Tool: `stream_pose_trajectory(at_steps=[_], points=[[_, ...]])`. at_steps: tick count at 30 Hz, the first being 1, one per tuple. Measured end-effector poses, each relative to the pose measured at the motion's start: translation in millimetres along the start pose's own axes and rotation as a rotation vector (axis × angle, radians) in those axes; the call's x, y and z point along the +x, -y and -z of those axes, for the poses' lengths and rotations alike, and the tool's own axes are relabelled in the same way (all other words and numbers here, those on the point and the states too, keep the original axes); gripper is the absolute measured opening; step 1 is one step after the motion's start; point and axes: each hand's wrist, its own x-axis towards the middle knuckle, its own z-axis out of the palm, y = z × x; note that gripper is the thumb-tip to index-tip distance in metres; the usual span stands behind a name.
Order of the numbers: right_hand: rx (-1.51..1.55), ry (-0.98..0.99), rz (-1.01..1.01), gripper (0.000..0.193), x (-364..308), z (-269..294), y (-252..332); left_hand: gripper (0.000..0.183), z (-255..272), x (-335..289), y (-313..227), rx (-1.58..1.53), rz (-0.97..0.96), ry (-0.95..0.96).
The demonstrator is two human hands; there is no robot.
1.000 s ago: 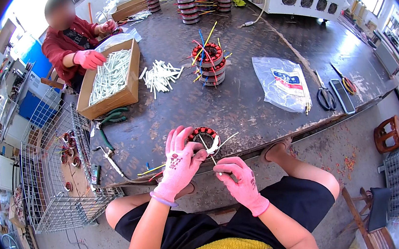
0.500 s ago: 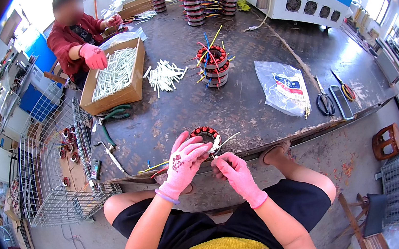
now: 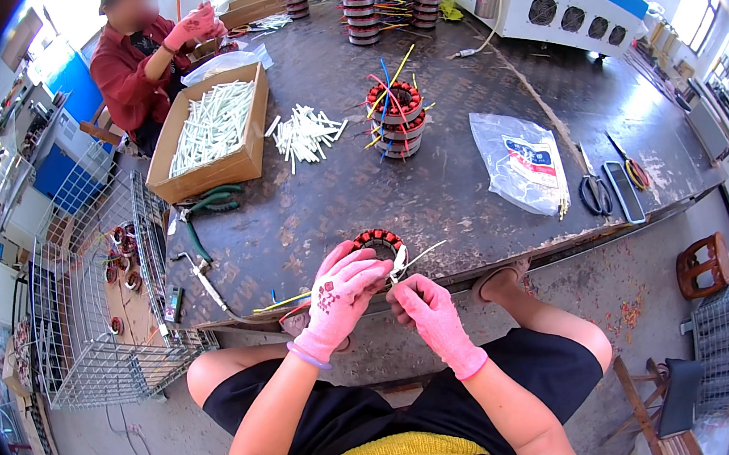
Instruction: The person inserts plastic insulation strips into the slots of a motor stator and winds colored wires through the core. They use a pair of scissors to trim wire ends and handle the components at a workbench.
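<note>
A ring-shaped motor stator (image 3: 378, 236) with red coils and a dark core lies at the table's near edge. My left hand (image 3: 343, 291), in a pink glove, is closed on its near left side, fingers pressed together; the thumb is hidden. White wires (image 3: 401, 264) come off the stator's right side, and one thin end sticks out to the right. My right hand (image 3: 433, 314), also gloved in pink, pinches a white wire just below the ring; the fingertips cover most of it. Yellow, blue and red leads (image 3: 283, 303) stick out left of my left hand.
Beyond stand stacked stators (image 3: 397, 120), a pile of white tubes (image 3: 307, 133) and a cardboard box (image 3: 254, 123) of tubes. Green-handled pliers (image 3: 216, 199), a plastic bag (image 3: 519, 160), scissors (image 3: 594, 188) and a phone (image 3: 624, 189) lie around. A co-worker (image 3: 135, 69) sits far left.
The co-worker's gloved hand has gone from above the tube box up to their other hand. My view has shifted slightly; my hands keep nearly the same hold at the stator.
</note>
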Motion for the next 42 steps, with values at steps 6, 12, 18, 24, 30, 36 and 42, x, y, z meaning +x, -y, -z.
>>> stream_pose_trajectory(at_steps=[6, 12, 18, 24, 30, 36, 42], points=[[-0.019, -0.006, 0.009, 0.018, -1, 3, -6, 0.035, -1, 1, 0, -0.01, 0.003, -0.015], [-0.052, -0.025, 0.014, 0.018, 1, 0, -4, 0.034, -2, 1, -1, 0.001, 0.007, -0.016], [-0.078, -0.087, 0.005, 0.023, 6, -4, -5, 0.033, -4, -2, 3, -0.015, -0.011, -0.038], [-0.177, -0.213, -0.047, 0.03, 25, 0, -21, 0.024, -2, 3, 0, -0.108, 0.024, -0.008], [-0.361, -0.262, 0.083, 0.021, 19, -1, -10, 0.019, -3, 6, -3, -0.094, 0.049, -0.03], [-0.926, -0.251, 0.831, 0.014, 19, 2, 4, 0.018, -9, 7, -3, -0.058, 0.063, -0.071], [-0.472, -0.141, 0.797, 0.004, 16, -8, 24, 0.019, -18, 6, -5, -0.051, 0.051, -0.111]])
